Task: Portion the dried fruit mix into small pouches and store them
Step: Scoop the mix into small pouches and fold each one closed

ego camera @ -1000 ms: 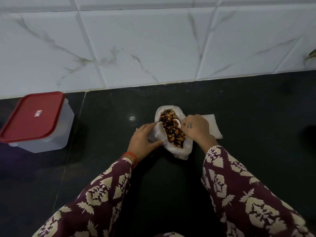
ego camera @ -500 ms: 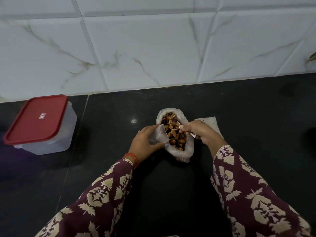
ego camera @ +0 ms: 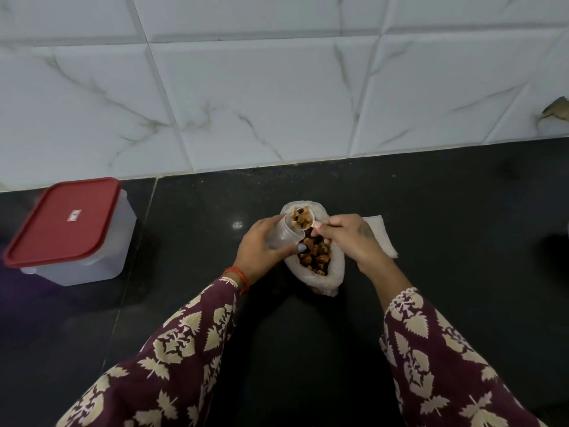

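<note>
Counter: a black stone counter [ego camera: 431, 211] fills the lower half of the view, with white marbled wall tiles [ego camera: 261, 97] behind it at 12 o'clock.
Bag: a white bag [ego camera: 334, 272] lies open just above the centre of the view, its mouth rolled down; it rests on the counter between the two hands.
Mix: brown and orange dried fruit mix [ego camera: 315, 257] shows inside the bag.
Left hand: the left hand [ego camera: 261, 248] is curled round a clear pouch [ego camera: 281, 235], thumb on the near side, at 9 o'clock of the bag.
Pouch: it lies tilted, its open mouth towards 1 o'clock, over the bag's far left edge.
Right hand: the right hand [ego camera: 351, 238] pinches the handle of a small white scoop [ego camera: 303, 218], at 3 o'clock of the bag.
Scoop: its bowl is heaped with mix and sits right at the pouch mouth, above the far end of the bag.
Napkin: a white napkin [ego camera: 383, 234] lies flat on the counter, partly under the right hand.
Box: a translucent box [ego camera: 101, 251] with a red lid [ego camera: 64, 220] stands at 9 o'clock, well apart from the bag, near the wall.
Sleeves: both arms wear maroon sleeves [ego camera: 446, 365] with a cream leaf print; an orange band [ego camera: 238, 274] circles the left wrist.
</note>
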